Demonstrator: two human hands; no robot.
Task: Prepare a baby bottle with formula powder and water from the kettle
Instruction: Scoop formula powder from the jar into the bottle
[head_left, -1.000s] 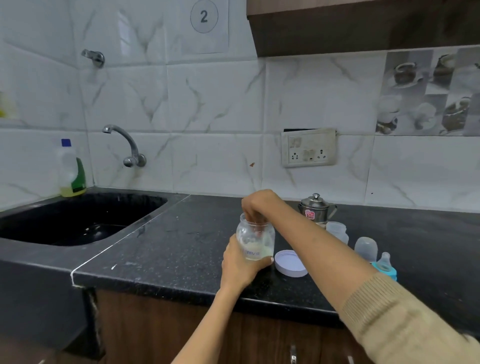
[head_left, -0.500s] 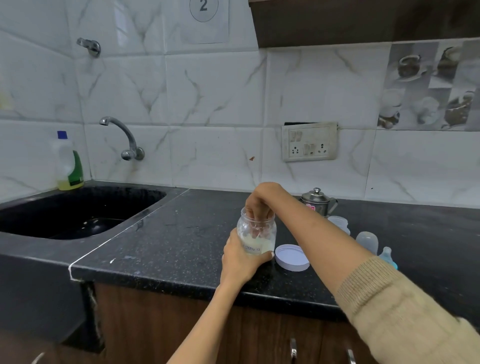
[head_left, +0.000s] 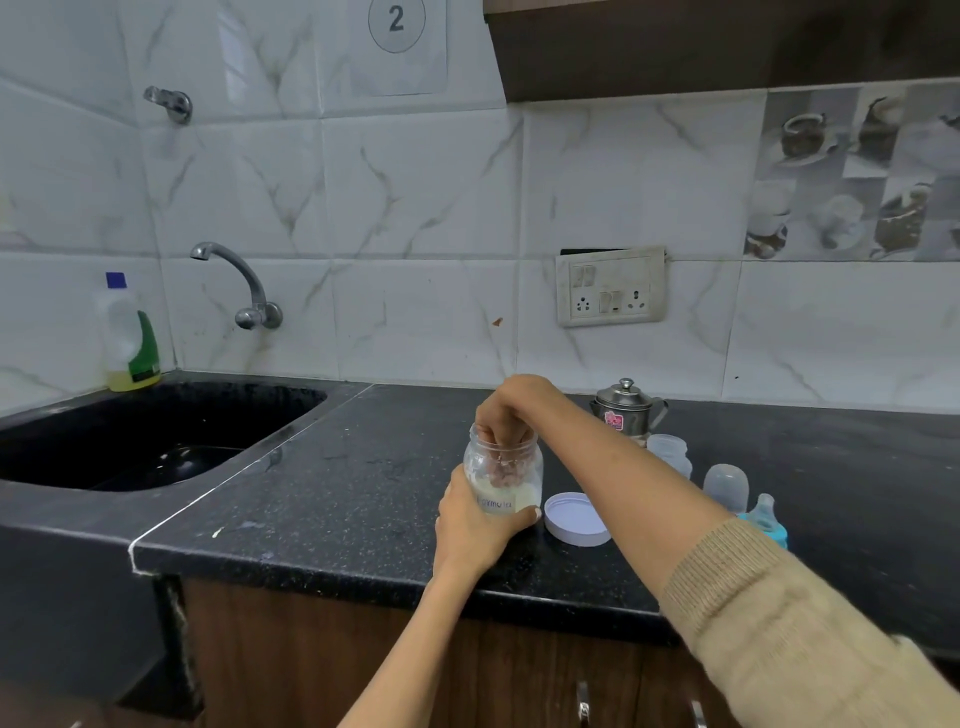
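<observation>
- While the formula jar (head_left: 503, 475) stands near the front edge of the black countertop (head_left: 337, 499), it is gripped low on its body by the left hand (head_left: 475, 525), whose fingers and thumb are curled round the glass.
- Pale powder is seen in the lower part of the jar, and a label reading "Formula" is partly covered by the left thumb.
- The right hand (head_left: 511, 410) is reached down through the jar's open mouth; its fingertips (head_left: 501, 470) are bunched together inside, just above the powder, but whether anything is pinched between them cannot be told.
- A white lid (head_left: 576, 518) is laid flat just to the right of the jar, close to the front edge.
- Behind the right forearm, a steel kettle (head_left: 626, 410) is set near the back edge by the wall.
- An open clear baby bottle (head_left: 670, 454), a clear cap (head_left: 726, 486) and a blue-ringed teat (head_left: 763, 519) are lined up right of the lid.
- A dish-soap bottle (head_left: 127, 338) is stood at the back left corner of the sink (head_left: 78, 415).
</observation>
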